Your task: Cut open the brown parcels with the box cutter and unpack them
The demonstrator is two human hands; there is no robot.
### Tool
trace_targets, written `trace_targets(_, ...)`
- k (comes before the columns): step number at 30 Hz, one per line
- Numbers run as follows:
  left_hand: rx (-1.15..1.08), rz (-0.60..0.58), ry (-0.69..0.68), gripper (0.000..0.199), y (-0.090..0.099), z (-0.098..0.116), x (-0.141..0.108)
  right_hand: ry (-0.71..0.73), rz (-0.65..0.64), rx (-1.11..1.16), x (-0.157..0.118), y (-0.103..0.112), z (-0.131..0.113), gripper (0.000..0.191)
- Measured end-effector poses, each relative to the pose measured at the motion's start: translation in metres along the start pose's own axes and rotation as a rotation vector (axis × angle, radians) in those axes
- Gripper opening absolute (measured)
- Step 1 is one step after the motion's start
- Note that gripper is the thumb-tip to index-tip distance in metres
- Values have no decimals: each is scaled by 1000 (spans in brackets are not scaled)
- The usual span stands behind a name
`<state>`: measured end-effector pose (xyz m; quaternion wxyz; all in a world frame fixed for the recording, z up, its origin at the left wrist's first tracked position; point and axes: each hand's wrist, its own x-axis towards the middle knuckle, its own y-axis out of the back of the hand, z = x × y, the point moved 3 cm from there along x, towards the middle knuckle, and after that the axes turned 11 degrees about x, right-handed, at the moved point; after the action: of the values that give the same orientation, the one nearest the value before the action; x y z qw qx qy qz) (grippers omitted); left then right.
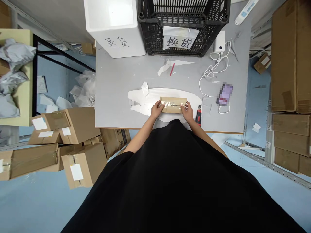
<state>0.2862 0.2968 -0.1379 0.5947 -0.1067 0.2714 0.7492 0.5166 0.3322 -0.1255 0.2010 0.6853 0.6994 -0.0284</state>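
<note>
Packet (172, 109), brown and taped, lies over the white sheet (143, 97) near the table's (109, 113) front edge, gripped at opposite ends by left hand (156, 109) and right hand (188, 112); even thumb pressure, clear of the red-black cutter (198, 117), should steady it.

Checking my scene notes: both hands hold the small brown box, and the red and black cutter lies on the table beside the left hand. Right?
One error: the cutter lies on the table beside the right hand, not the left hand, per the head view. Both do hold the small brown box.
</note>
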Motion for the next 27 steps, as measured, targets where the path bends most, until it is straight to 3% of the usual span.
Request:
trace_targets(7,-8,1,65,57,-1,-3,-9,-96,17,-100,-5,4,-2,59)
trace_targets(12,176,-14,176,65,2,0,-13,-213,-19,-214,-5,7,-4,61)
trace_targets(17,231,-107,128,55,1,12,-16,-178,-76,-207,-1,9,-11,59)
trace_targets(24,133,-63,140,53,8,20,-26,-132,-40,-103,-8,17,-19,65)
trace_targets(27,62,-69,70,43,15,25,-36,-104,-77,-64,-18,23,-23,66)
